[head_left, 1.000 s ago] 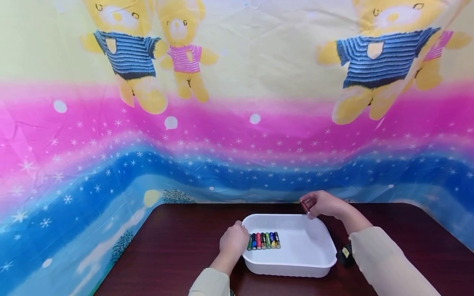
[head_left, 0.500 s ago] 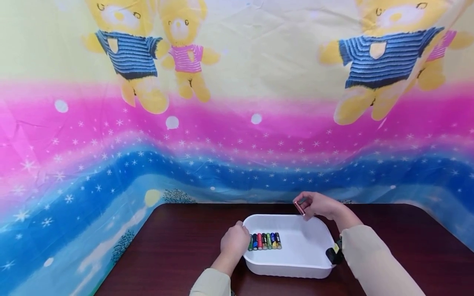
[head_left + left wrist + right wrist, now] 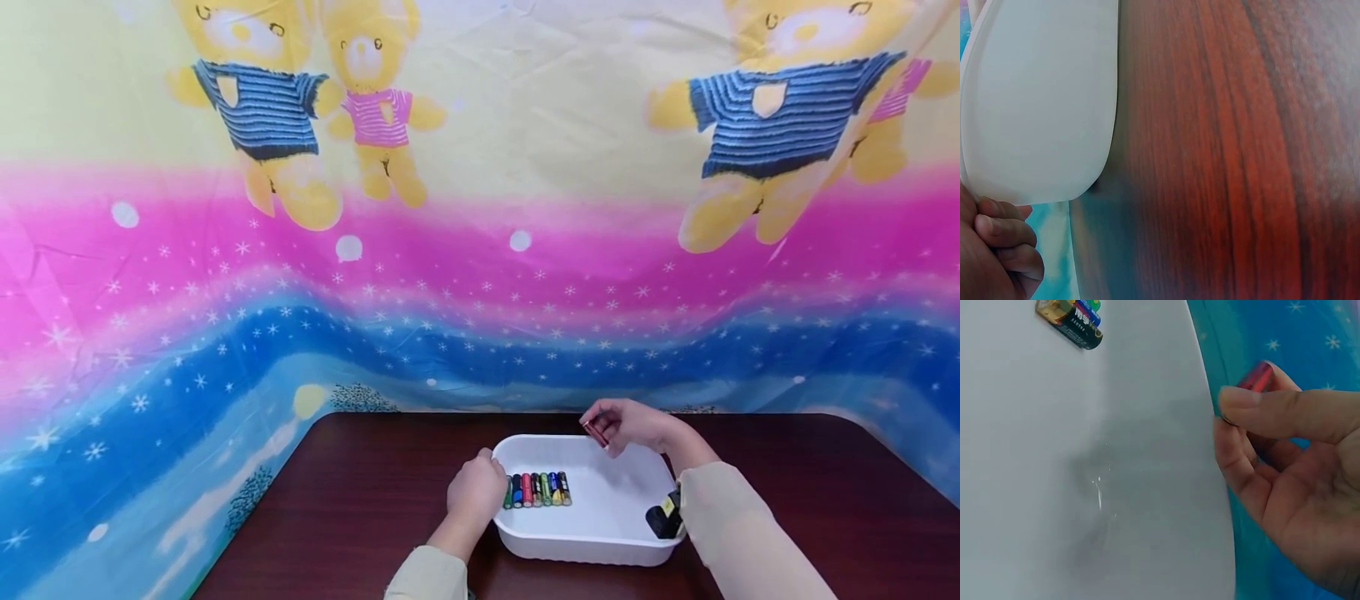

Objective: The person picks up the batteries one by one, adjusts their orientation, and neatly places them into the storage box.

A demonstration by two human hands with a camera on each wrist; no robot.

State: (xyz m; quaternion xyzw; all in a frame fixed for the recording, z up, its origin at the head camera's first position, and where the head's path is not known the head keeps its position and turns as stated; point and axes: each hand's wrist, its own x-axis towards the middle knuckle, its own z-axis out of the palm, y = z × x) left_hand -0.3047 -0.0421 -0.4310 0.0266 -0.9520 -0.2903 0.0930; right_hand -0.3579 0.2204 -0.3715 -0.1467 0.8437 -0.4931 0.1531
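A white plastic basin (image 3: 592,547) stands on the dark wooden table. Several AA-size batteries (image 3: 537,490) in mixed colours lie side by side at its left end. My left hand (image 3: 477,487) grips the basin's left rim; the left wrist view shows its fingers curled by the wall. Above the far rim, my right hand (image 3: 633,423) pinches a red battery (image 3: 1257,377) between thumb and fingers, tilted and apart from the row. In the right wrist view, part of that battery is hidden behind the thumb.
Bare wood of the table (image 3: 375,500) surrounds the basin. A printed bear-and-snowflake curtain (image 3: 465,283) hangs behind the far edge. A black device (image 3: 663,518) on the right wrist hangs over the basin's right end.
My right hand has moved left and slightly lower along the far rim with the red battery. The left hand keeps its grip, and the row of batteries lies as before.
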